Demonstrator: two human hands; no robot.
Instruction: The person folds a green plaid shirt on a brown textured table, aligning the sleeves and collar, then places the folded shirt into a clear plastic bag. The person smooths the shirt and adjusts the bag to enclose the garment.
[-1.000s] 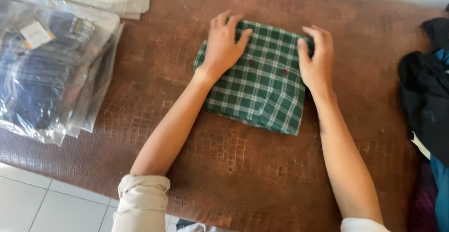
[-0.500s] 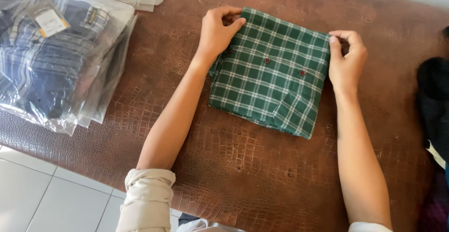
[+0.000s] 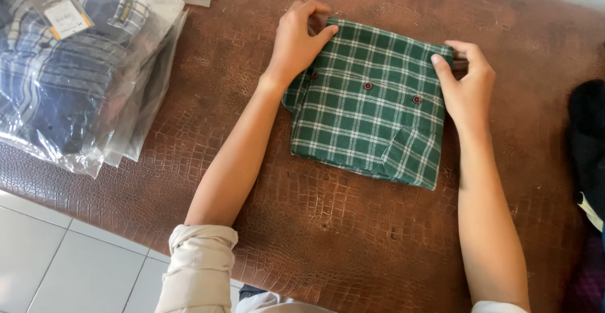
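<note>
Brown crocodile-textured tabletop (image 3: 353, 237) fills most of frame. Upper left: stack of clear plastic bags (image 3: 82, 73) holding blue plaid shirts, white rectangular tag (image 3: 63, 18) on top. Centre: folded green plaid shirt (image 3: 368, 117) with dark red buttons, flat on table. Left hand (image 3: 299, 39) pinches its top left corner, right hand (image 3: 466, 83) pinches top right corner; hands apart. Dark clothes (image 3: 589, 143) at right edge.

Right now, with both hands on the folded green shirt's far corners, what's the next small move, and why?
Probably lift it clear: the left hand and right hand each pinch a far corner of the folded green plaid shirt, which lies square and compact on the brown table.
</note>
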